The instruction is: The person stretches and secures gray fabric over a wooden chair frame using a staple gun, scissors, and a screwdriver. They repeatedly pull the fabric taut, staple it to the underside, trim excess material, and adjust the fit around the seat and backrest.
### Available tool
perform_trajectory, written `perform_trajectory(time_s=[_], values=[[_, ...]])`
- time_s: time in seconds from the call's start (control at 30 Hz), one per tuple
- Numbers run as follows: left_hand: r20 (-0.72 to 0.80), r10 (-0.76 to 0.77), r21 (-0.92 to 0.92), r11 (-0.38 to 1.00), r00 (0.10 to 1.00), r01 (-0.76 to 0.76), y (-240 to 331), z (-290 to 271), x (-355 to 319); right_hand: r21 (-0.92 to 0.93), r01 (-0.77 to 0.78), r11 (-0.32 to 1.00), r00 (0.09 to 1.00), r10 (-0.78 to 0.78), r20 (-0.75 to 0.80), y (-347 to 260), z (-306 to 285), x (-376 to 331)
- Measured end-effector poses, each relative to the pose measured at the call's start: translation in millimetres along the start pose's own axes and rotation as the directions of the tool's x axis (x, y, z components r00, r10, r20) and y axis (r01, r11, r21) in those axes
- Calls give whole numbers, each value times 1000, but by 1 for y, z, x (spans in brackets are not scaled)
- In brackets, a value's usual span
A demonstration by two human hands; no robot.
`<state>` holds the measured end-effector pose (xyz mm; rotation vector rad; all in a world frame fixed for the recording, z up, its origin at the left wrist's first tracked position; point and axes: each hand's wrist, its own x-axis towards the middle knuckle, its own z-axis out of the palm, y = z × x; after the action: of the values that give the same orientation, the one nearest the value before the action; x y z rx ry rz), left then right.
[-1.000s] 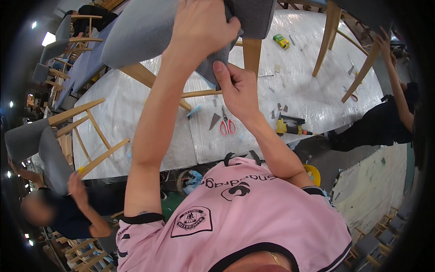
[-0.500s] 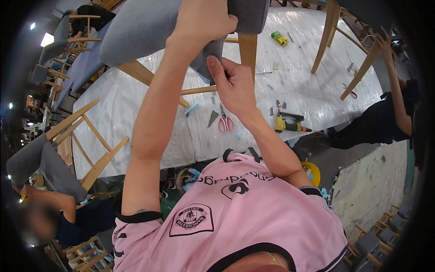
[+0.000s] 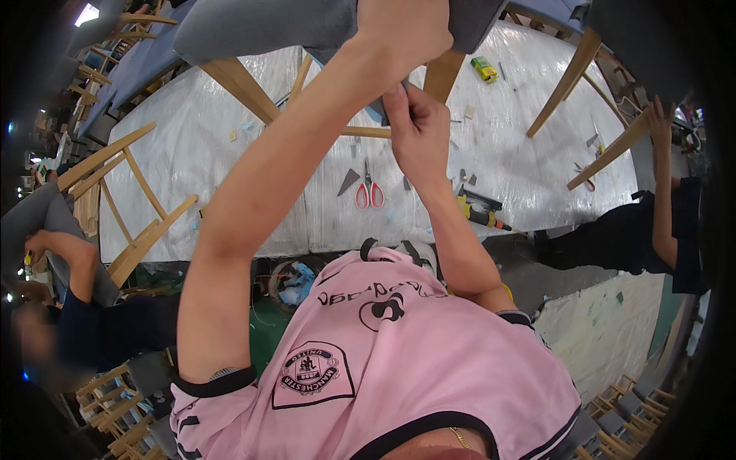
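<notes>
A chair with a grey upholstered seat (image 3: pixel 268 29) and pale wooden legs (image 3: pixel 239 88) stands at the top of the view, partly cut off by the edge. My left hand (image 3: pixel 405 31) is closed at the seat's edge; its fingertips are hidden behind the hand. Just below it, my right hand (image 3: pixel 423 126) pinches a hanging flap of grey fabric (image 3: pixel 396 93) between thumb and fingers. Closest to my right forearm lies a yellow-and-black staple gun (image 3: pixel 481 211). Red-handled scissors (image 3: pixel 369 192) rest on the table beside a dark fabric scrap (image 3: pixel 348 181).
Plastic film covers the worktable (image 3: pixel 299 207). A green-and-yellow box (image 3: pixel 484 70) lies toward the back. Another chair (image 3: pixel 149 222) is with a person (image 3: pixel 100 307) on the left. At right, a co-worker's hand (image 3: pixel 659 123) touches a wooden chair leg (image 3: pixel 609 153).
Both my hands have shifted right together with the chair's near leg, and the right hand is a little higher. The flap is now more covered by my hands. The view has shifted slightly.
</notes>
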<state>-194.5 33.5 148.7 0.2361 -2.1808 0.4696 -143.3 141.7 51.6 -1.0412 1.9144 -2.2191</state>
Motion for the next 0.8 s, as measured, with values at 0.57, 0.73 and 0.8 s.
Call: perform_trajectory(time_s=[0.57, 0.73, 0.8], values=[[440, 425, -502, 847, 791, -176, -77, -13, 37, -112, 86, 990, 996, -82, 38, 49, -38, 9], [396, 423, -497, 845, 815, -197, -60, -28, 34, 24, 77, 997, 994, -79, 75, 70, -48, 20], [416, 395, -507, 849, 819, -152, -58, -22, 35, 136, 24, 990, 996, -35, 78, 73, -46, 26]])
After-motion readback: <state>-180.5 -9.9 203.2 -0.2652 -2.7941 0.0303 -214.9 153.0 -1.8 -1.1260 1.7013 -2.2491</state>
